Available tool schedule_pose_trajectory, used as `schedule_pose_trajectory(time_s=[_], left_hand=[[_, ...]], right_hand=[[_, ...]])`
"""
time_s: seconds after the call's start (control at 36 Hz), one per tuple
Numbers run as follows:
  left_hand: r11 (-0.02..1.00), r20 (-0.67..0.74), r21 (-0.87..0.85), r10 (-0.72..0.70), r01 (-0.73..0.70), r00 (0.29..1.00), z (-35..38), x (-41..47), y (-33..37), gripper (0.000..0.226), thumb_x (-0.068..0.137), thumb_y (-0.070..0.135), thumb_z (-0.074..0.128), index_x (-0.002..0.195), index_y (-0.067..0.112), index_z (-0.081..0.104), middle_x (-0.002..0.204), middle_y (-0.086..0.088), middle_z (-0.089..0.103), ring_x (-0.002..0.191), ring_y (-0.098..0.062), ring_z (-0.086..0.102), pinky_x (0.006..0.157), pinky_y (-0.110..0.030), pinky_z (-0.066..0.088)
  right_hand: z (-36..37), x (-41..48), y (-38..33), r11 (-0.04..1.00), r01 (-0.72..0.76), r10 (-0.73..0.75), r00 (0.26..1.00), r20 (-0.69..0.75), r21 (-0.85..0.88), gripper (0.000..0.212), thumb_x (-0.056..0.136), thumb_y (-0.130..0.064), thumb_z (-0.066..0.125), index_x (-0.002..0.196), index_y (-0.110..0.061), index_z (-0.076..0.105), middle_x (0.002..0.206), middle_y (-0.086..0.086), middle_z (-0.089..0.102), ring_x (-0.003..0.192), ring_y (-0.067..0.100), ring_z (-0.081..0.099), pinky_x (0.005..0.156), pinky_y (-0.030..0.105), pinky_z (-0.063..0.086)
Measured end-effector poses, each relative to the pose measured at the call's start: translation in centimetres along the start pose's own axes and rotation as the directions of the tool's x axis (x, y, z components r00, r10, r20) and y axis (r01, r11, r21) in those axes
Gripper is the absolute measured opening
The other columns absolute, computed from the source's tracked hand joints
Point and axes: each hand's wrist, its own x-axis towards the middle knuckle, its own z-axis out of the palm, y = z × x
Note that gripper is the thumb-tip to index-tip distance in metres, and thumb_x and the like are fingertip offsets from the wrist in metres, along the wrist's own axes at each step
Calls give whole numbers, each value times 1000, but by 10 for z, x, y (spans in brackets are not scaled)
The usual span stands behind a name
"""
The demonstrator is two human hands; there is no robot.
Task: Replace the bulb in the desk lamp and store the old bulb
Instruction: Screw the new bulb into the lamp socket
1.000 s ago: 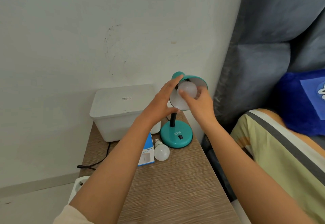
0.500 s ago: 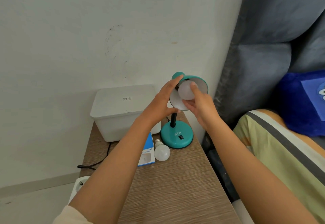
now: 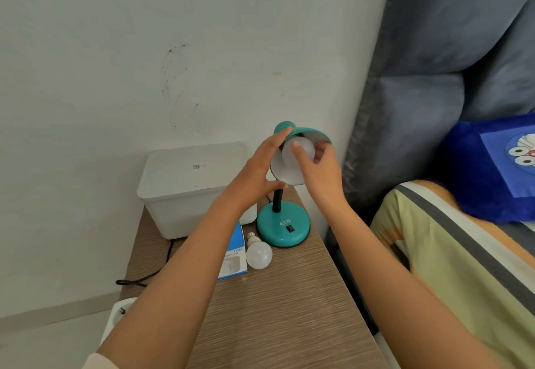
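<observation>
A teal desk lamp stands at the back right of a wooden bedside table. My left hand grips the rim of its shade from the left. A white bulb sits inside the shade, and my right hand has its thumb and fingers closed around it. A second white bulb lies on the table in front of the lamp base, next to a blue and white bulb box that my left forearm partly hides.
A white lidded plastic box stands at the back left against the wall. A black cord runs off the table's left edge toward a white socket strip on the floor. A grey headboard and bed lie close on the right.
My right hand has turned on the bulb, its thumb shifting across the front and fingers moving to the right side. My left hand stays on the shade.
</observation>
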Motion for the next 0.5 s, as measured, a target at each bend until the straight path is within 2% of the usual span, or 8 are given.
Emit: schedule_pose_trajectory(time_s=[0.06, 0.11, 0.17, 0.28, 0.33, 0.39, 0.44, 0.5], left_hand=[[1000, -7, -12, -4, 3, 1000, 1, 0, 1, 101, 71, 4, 77, 141, 43, 15, 140, 24, 26, 126, 16, 26, 106, -11, 29], [1000, -12, -16, -2, 2, 1000, 0, 0, 2, 100, 71, 4, 77, 142, 39, 16, 141, 20, 27, 127, 10, 28, 107, -15, 31], [1000, -7, -12, -6, 6, 1000, 0, 0, 2, 101, 71, 5, 77, 142, 41, 16, 141, 20, 27, 127, 8, 28, 107, -18, 31], [1000, -7, -18, -17, 17, 1000, 0, 0, 3, 101, 71, 5, 77, 141, 43, 15, 140, 20, 27, 126, 9, 29, 106, -14, 30], [1000, -12, -20, -14, 14, 1000, 0, 0, 3, 101, 71, 4, 77, 141, 42, 15, 139, 21, 27, 126, 10, 28, 105, -10, 28], [1000, -7, -18, -15, 15, 1000, 0, 0, 3, 101, 71, 4, 77, 141, 42, 15, 141, 21, 27, 127, 9, 28, 107, -13, 29], [1000, -3, -9, -12, 12, 1000, 1, 0, 3, 102, 71, 4, 77, 141, 43, 15, 142, 20, 26, 128, 8, 27, 107, -12, 28], [1000, -9, -3, -8, 8, 1000, 1, 0, 2, 102, 71, 5, 77, 141, 44, 14, 142, 21, 25, 127, 11, 25, 104, -4, 24]], right_hand=[[0, 1, 4, 998, 60, -61, 998, -15, -23, 53, 81, -40, 65, 122, -12, 46, 115, -1, 56, 99, 11, 57, 82, 23, 49], [-2, 3, 3, 999, -14, 13, 999, 42, 40, 52, 82, -44, 61, 118, -8, 50, 114, 5, 60, 90, 10, 61, 79, 25, 53], [-2, 4, 4, 995, -28, 26, 999, 31, 91, 55, 83, -46, 59, 122, -8, 49, 119, 5, 59, 94, 11, 60, 82, 26, 53], [1, -1, 4, 982, 163, -166, 986, -31, -92, 53, 82, -34, 65, 126, -13, 43, 115, -4, 53, 103, 11, 53, 86, 25, 46], [0, 0, 3, 994, 100, -101, 995, -12, -44, 50, 84, -37, 62, 124, -13, 45, 118, 2, 57, 104, 14, 55, 88, 29, 49], [1, 1, 4, 998, 63, -62, 998, -24, 16, 51, 85, -39, 59, 126, -13, 44, 121, 4, 57, 109, 18, 56, 93, 32, 49], [2, -2, 3, 989, 138, -141, 989, -46, -57, 54, 83, -37, 62, 128, -13, 42, 124, 3, 54, 111, 16, 53, 93, 29, 47], [2, -3, 5, 980, 179, -182, 983, -35, -91, 54, 82, -35, 65, 126, -12, 43, 119, 1, 55, 106, 14, 54, 86, 23, 47]])
